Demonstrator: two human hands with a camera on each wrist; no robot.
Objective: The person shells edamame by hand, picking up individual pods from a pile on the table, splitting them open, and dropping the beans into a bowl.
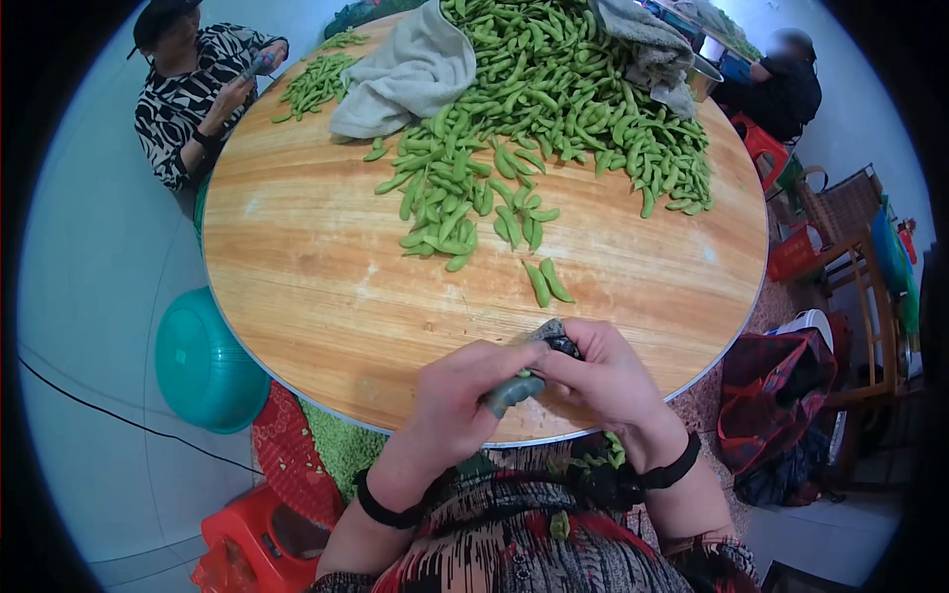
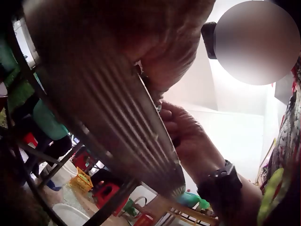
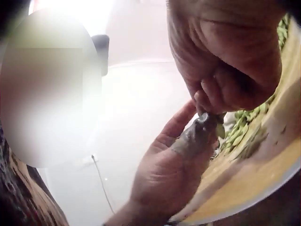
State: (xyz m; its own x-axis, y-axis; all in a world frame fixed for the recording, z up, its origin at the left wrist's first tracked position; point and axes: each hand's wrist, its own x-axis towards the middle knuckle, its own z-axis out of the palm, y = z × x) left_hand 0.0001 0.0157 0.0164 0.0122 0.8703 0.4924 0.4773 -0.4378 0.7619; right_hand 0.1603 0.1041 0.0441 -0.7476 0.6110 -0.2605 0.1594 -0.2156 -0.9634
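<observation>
My left hand (image 1: pixel 460 390) and right hand (image 1: pixel 608 376) meet above the near edge of the round table, fingers curled together. A grey-green cover (image 1: pixel 514 393) wraps the left thumb. Dark covering (image 1: pixel 556 338) shows at the fingertips near the right hand. Between the hands they pinch a green soybean pod (image 3: pixel 220 129), mostly hidden by the fingers. Two loose soybean pods (image 1: pixel 547 282) lie just ahead of the hands. Farther on, a looser group of pods (image 1: pixel 445 203) spreads out from the large heap (image 1: pixel 554 84).
Grey cloths (image 1: pixel 410 74) lie over the heap. A teal basin (image 1: pixel 203 361) and red stool (image 1: pixel 262 539) stand at left; shelled green beans (image 1: pixel 346 450) show below the table edge (image 1: pixel 326 400). Another person (image 1: pixel 198 89) sits at far left, and a plaid bag (image 1: pixel 771 395) rests at right.
</observation>
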